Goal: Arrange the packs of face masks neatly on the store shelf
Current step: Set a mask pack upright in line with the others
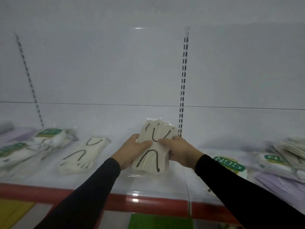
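A clear pack of white face masks with black ear loops is held over the middle of the white shelf. My left hand grips its left side, thumb on top. My right hand grips its right side, thumb pressing the top. A second pack of the same kind lies flat on the shelf to the left. Two packs with green N95 labels lie further left. More N95 packs and a loose pile lie on the right.
A red strip runs along the shelf's front edge, with yellow and green price tags below. A clear divider stands just right of the held pack. Slotted uprights run up the white back wall. Purple packs lie at the far right.
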`<state>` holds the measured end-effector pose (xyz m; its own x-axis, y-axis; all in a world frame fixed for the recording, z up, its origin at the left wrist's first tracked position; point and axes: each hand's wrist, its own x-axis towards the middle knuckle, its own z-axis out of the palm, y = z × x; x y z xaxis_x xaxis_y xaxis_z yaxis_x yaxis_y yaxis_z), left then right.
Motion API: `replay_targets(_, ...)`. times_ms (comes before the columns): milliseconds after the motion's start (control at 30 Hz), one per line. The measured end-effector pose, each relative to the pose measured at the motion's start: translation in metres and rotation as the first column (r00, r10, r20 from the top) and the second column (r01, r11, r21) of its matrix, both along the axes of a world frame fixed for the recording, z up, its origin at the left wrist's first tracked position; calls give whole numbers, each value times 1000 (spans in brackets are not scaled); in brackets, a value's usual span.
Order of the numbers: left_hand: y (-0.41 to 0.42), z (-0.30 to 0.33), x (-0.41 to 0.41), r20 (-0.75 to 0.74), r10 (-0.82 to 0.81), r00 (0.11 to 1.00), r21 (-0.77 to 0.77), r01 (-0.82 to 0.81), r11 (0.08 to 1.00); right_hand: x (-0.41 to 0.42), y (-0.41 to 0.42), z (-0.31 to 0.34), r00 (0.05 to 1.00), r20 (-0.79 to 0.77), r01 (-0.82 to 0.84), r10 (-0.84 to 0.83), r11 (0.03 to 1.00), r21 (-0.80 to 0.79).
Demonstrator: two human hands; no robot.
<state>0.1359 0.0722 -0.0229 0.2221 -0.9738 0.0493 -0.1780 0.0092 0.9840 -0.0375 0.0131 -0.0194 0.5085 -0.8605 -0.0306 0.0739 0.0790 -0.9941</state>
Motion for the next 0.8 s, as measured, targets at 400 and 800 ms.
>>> replay_targets(400, 26, -25, 59, 443, 112, 890, 159, -201, 967, 48, 14, -21, 902, -400, 113, -161, 984, -141)
replay_targets(800, 16, -32, 58, 542, 124, 831, 86, -201, 976, 63, 12, -26, 893, -445, 8, -75, 989, -150)
